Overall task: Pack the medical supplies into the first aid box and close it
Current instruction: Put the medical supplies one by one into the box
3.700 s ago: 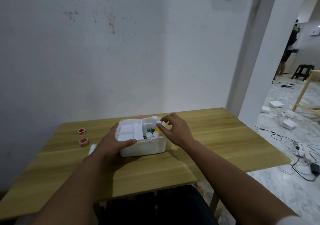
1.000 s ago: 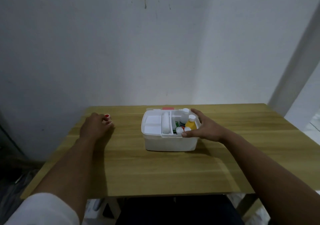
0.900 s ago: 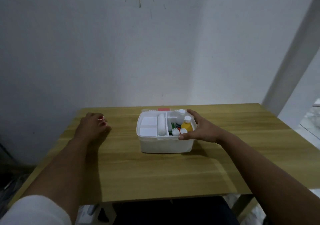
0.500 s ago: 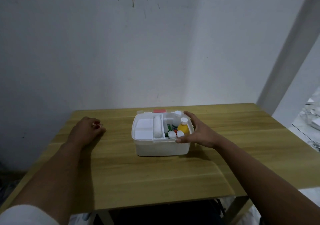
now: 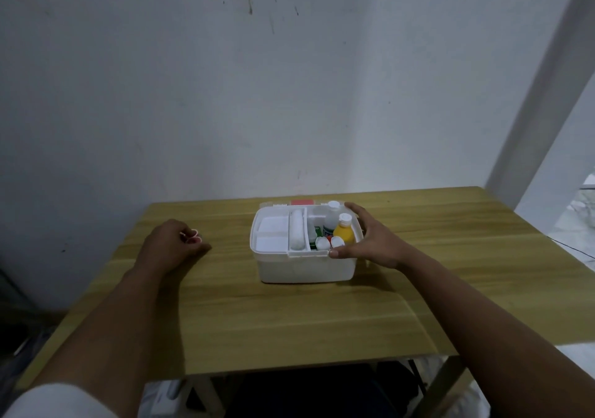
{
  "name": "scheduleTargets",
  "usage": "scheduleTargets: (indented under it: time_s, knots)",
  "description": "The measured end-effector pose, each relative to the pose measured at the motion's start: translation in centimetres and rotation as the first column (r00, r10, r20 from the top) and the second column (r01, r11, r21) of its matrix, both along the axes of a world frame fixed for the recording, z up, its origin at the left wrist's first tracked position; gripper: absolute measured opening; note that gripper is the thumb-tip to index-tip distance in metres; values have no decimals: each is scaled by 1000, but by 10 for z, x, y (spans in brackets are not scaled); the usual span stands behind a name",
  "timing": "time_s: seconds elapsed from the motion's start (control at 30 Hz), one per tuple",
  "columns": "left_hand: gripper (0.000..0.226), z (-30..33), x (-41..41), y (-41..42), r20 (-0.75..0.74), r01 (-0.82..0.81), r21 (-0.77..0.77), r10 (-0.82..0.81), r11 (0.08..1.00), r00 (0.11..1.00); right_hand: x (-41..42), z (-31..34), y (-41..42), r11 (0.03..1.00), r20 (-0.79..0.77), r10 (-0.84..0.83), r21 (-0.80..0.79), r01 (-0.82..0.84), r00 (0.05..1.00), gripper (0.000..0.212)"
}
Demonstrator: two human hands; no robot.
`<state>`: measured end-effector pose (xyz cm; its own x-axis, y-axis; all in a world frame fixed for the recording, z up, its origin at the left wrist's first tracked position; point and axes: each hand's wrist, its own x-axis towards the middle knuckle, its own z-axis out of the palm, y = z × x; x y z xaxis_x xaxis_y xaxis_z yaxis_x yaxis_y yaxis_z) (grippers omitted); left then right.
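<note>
The wooden table [image 5: 289, 314] carries the white first aid box [image 5: 306, 266], which is set near the far middle and is taken here as the landmark. The box is open; its lid [image 5: 301, 202] appears to lie flat behind the far rim, with a red patch showing. The long axis of the box runs left to right. The right hand [image 5: 370, 243] is clamped on the box's right end, thumb on the near rim and fingers over the far corner. The left hand [image 5: 170, 245] lies well to the left of the box, curled shut around small red-and-white items [image 5: 194, 236], seemingly the last loose supplies; what exactly they are cannot be told. Their way into the box therefore runs rightward from the left hand, which is the nearer one to them. Inside, the left half holds a white tray [image 5: 272, 234], a white roll [image 5: 297, 231] lies front to back along the middle, and the right compartment holds a yellow bottle [image 5: 344, 233], a white bottle [image 5: 331, 221] and small white caps [image 5: 328, 243], upright.
</note>
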<state>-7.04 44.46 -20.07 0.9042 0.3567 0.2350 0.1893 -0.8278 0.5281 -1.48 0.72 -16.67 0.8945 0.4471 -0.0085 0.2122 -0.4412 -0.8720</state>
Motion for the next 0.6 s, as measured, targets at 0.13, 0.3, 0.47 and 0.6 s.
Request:
scheduleTargets:
  time_s: [0.13, 0.3, 0.47, 0.6]
  knots:
    - [42, 0, -9, -8, 4, -28, 24, 28, 999, 1000, 0, 0, 0, 1000, -5, -3, -5, 3, 1000, 131]
    - [41, -2, -22, -21, 14, -76, 79, 75, 994, 997, -1, 1, 0, 1000, -11, -1, 0, 1, 1000, 130]
    - [39, 8, -32, -40, 87, -89, 84, 81, 993, 993, -3, 3, 0, 1000, -19, -6, -9, 6, 1000, 132]
    - [38, 45, -32, -72, 248, -55, -15, 56, 998, 967, -5, 7, 1, 1000, -24, 0, -23, -1, 1000, 136]
